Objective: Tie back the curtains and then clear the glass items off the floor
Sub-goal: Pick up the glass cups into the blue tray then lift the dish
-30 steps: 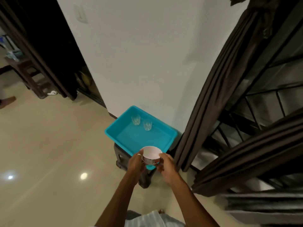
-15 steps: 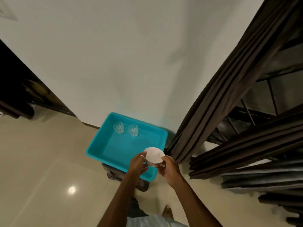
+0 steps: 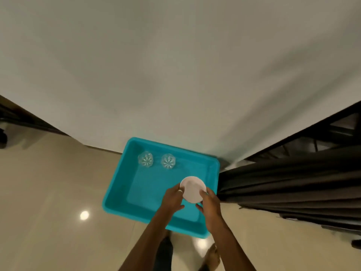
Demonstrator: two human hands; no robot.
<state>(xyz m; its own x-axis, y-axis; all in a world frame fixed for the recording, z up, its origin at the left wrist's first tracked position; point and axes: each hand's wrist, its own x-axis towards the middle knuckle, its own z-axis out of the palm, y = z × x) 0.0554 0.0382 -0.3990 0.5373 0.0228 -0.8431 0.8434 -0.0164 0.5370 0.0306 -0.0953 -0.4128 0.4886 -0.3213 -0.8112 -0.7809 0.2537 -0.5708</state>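
A white bowl (image 3: pixel 192 189) is held over the right half of a turquoise tray (image 3: pixel 117 194). My left hand (image 3: pixel 172 198) grips its left side and my right hand (image 3: pixel 210 203) grips its right side. Two clear cut-glass tumblers, one on the left (image 3: pixel 145 159) and one on the right (image 3: pixel 168 160), stand side by side at the tray's far end. A dark brown curtain (image 3: pixel 283 188) hangs gathered just right of the tray.
The tray sits against a white wall (image 3: pixel 175 75) on something hidden beneath it. Glossy beige floor (image 3: pixel 48 192) spreads to the left and right. My foot (image 3: pixel 212 253) shows below the tray. Dark window bars (image 3: pixel 322 133) stand behind the curtain.
I have stepped closer and the view has tilted down onto the tray. Both hands have carried the bowl forward from the tray's near edge to above its right half.
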